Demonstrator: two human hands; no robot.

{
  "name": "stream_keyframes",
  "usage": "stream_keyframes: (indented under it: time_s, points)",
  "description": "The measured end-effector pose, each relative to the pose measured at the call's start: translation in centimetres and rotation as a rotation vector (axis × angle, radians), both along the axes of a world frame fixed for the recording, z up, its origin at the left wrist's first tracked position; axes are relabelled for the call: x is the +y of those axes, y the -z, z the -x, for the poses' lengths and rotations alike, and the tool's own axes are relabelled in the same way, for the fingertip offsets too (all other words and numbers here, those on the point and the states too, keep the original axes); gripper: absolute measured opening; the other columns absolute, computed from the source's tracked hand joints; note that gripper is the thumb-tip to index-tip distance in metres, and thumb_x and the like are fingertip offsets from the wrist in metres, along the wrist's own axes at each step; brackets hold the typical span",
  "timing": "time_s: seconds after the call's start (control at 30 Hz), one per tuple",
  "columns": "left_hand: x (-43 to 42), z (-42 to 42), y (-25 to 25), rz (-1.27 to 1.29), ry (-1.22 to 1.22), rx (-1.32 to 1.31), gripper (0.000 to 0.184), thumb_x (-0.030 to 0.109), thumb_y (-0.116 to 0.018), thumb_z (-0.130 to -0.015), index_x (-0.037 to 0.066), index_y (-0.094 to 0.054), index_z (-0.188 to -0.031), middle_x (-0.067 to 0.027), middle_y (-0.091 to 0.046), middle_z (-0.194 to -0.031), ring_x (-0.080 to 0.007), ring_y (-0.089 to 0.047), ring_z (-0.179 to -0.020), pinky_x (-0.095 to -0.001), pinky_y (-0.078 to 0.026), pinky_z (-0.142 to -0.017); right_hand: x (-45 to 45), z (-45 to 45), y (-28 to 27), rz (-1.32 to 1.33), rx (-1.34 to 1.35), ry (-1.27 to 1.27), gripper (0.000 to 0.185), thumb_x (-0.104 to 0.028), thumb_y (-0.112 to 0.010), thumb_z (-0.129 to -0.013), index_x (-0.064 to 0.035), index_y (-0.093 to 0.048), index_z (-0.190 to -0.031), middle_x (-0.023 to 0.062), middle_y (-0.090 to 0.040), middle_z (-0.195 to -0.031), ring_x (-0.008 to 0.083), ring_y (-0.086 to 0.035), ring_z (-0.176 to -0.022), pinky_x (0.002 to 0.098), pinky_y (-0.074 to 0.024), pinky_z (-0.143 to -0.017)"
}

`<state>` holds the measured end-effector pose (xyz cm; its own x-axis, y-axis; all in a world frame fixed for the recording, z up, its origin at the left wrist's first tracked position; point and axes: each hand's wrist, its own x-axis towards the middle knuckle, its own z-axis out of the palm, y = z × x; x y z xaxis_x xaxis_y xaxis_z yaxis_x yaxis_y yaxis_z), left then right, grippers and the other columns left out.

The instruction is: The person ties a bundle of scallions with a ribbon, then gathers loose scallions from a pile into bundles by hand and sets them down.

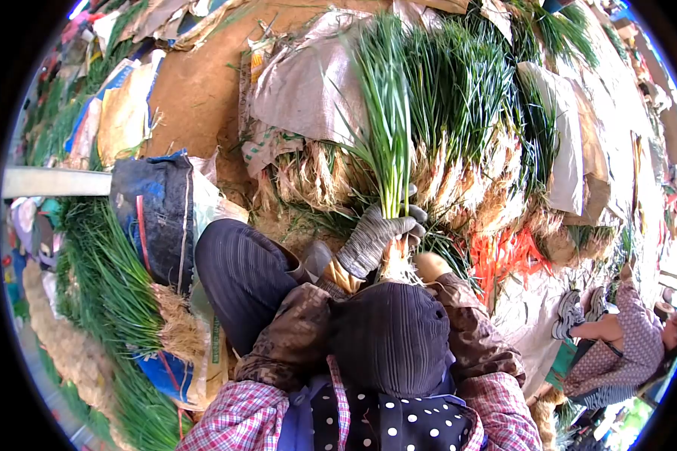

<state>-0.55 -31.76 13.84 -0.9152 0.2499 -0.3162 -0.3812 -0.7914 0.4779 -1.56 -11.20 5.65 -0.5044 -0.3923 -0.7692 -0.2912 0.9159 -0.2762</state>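
Observation:
My left hand, in a grey knitted glove, is wrapped round the lower stems of a bunch of green onions. The bunch stands upright, long leaves pointing away from me, pale roots just beyond my right knee. Dark-tipped gloved fingers show on the right side of the stems; which hand they belong to is not certain. Of my right hand only a tan part shows at the end of the camouflage sleeve, close to the roots; its fingers are hidden or cannot be told apart.
More green onions stand in rows ahead, partly under pale sacks. Red plastic strips lie to the right. On the left are a dark bucket-like container and another onion pile. Another person crouches at far right.

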Motion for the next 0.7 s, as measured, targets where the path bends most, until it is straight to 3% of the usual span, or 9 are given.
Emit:
stream_keyframes:
  time_s: [0.13,0.17,0.2,0.27,0.43,0.5,0.53,0.6,0.7]
  points:
    - [0.9,-0.3,2.9,0.164,0.001,-0.247,0.037,0.017,-0.069,-0.083,0.001,-0.056,-0.114,-0.0013,-0.056,-0.063,-0.0126,-0.054,-0.053,-0.0264,-0.046,-0.048,-6.3,6.0,-6.9,-0.002,0.582,0.378,0.036,-0.030,-0.058,-0.090,-0.0121,-0.049,-0.120,0.0059,-0.062,-0.062,0.0208,-0.058,-0.051,0.0322,-0.0483,-0.045]
    - [1.2,-0.3,3.8,0.280,-0.005,-0.291,0.031,0.018,-0.070,-0.083,0.001,-0.060,-0.107,-0.0008,-0.054,-0.059,-0.0118,-0.050,-0.049,-0.0261,-0.041,-0.042,-6.2,8.3,-5.4,-0.011,0.703,0.357,0.051,-0.044,-0.050,-0.093,-0.0096,-0.046,-0.129,0.0026,-0.053,-0.055,0.0120,-0.049,-0.045,0.0280,-0.0432,-0.039]
    - [1.1,-0.4,4.0,0.329,0.037,-0.349,0.029,0.018,-0.069,-0.083,0.000,-0.061,-0.105,-0.0006,-0.054,-0.059,-0.0116,-0.049,-0.046,-0.0261,-0.040,-0.041,-5.9,10.1,-3.0,0.001,0.879,0.316,0.044,-0.044,-0.051,-0.093,-0.0078,-0.054,-0.118,0.0064,-0.057,-0.059,0.0149,-0.053,-0.047,0.0309,-0.0444,-0.041]
    - [1.0,-0.8,3.9,0.255,-0.047,-0.316,0.023,0.014,-0.069,-0.082,0.001,-0.064,-0.100,0.0000,-0.056,-0.061,-0.0117,-0.047,-0.042,-0.0258,-0.040,-0.040,-5.8,15.5,1.7,-0.350,0.594,0.511,0.032,-0.037,-0.054,-0.092,-0.0055,-0.061,-0.096,0.0110,-0.063,-0.069,0.0205,-0.061,-0.058,0.0348,-0.0484,-0.050]
    - [2.4,0.1,5.9,0.316,-0.310,-0.355,0.018,0.010,-0.070,-0.081,0.004,-0.068,-0.098,-0.0059,-0.065,-0.072,-0.0115,-0.052,-0.045,-0.0255,-0.043,-0.042,-5.6,7.4,-5.3,0.124,0.836,0.234,0.022,-0.031,-0.056,-0.091,-0.0097,-0.060,-0.089,0.0046,-0.060,-0.057,0.0211,-0.057,-0.046,0.0361,-0.0468,-0.046]
    - [0.5,0.0,2.8,0.558,-0.044,-0.351,0.019,0.012,-0.071,-0.080,0.004,-0.069,-0.097,-0.0077,-0.067,-0.074,-0.0126,-0.053,-0.043,-0.0246,-0.041,-0.036,-6.0,3.6,-7.4,-0.059,0.713,0.120,0.017,-0.030,-0.056,-0.090,-0.0149,-0.062,-0.091,0.0012,-0.056,-0.052,0.0191,-0.058,-0.046,0.0320,-0.0457,-0.045]
    - [1.5,0.4,3.0,0.386,-0.156,-0.460,0.018,0.015,-0.073,-0.079,0.002,-0.069,-0.092,-0.0072,-0.065,-0.068,-0.0126,-0.052,-0.038,-0.0248,-0.038,-0.031,-5.0,1.8,-6.7,0.078,0.718,0.075,0.016,-0.031,-0.056,-0.090,-0.0155,-0.061,-0.093,0.0019,-0.056,-0.053,0.0193,-0.057,-0.046,0.0328,-0.0454,-0.044]
    - [1.2,0.8,4.4,0.619,0.017,-0.502,0.021,0.018,-0.076,-0.077,0.000,-0.066,-0.078,-0.0066,-0.063,-0.060,-0.0121,-0.051,-0.036,-0.0256,-0.037,-0.029,-4.2,-0.1,-7.2,0.542,0.802,-0.045,0.031,-0.038,-0.061,-0.087,-0.0120,-0.059,-0.104,-0.0013,-0.056,-0.052,0.0128,-0.053,-0.040,0.0313,-0.0441,-0.040]
    - [0.7,0.5,2.4,0.648,-0.014,-0.469,0.019,0.016,-0.074,-0.078,0.001,-0.064,-0.073,-0.0055,-0.060,-0.056,-0.0125,-0.051,-0.037,-0.0261,-0.037,-0.030,-4.2,0.9,-8.5,0.769,0.277,0.422,0.055,-0.044,-0.053,-0.092,0.0001,-0.048,-0.124,0.0186,-0.067,-0.089,0.0250,-0.066,-0.078,0.0342,-0.0531,-0.069]
